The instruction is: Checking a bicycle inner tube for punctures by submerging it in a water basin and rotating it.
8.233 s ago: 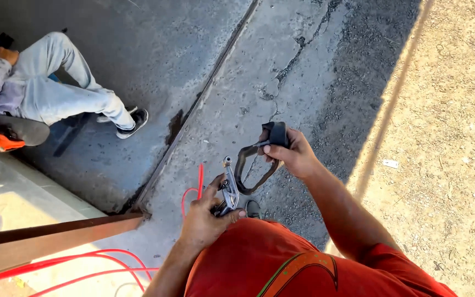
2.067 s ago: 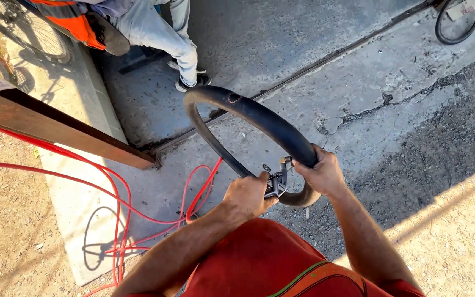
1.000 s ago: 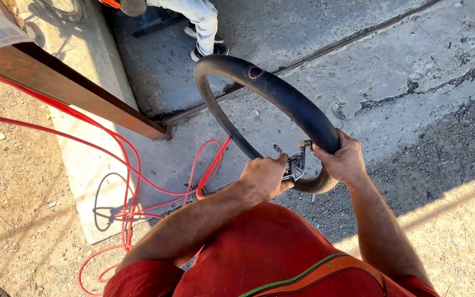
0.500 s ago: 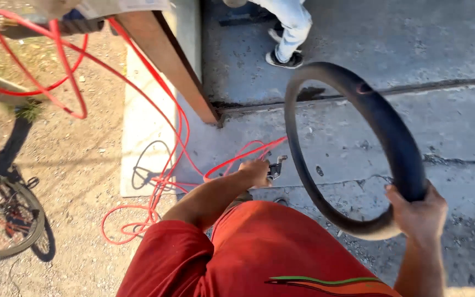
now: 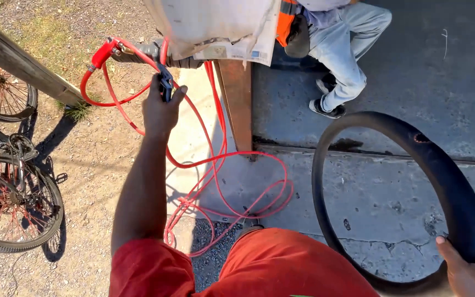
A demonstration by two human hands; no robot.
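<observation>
My left hand [image 5: 160,107] reaches up and grips a dark blue air nozzle handle [image 5: 165,83] at the end of a red hose [image 5: 215,165], just under a pale board. My right hand [image 5: 468,269] holds the lower right rim of a black inflated inner tube [image 5: 446,170], which stands upright over the concrete slab. The red hose loops down in coils on the ground between my arm and the tube.
A wooden post [image 5: 240,104] stands in the middle. A seated person's legs in light jeans [image 5: 347,49] are at the top right. Bicycle wheels [image 5: 12,203] lean at the left on gravel. A wooden beam [image 5: 23,66] slants at the upper left.
My left hand has left the tube's valve and risen to grip the nozzle handle on the hose. My right hand now carries the tube alone, farther right.
</observation>
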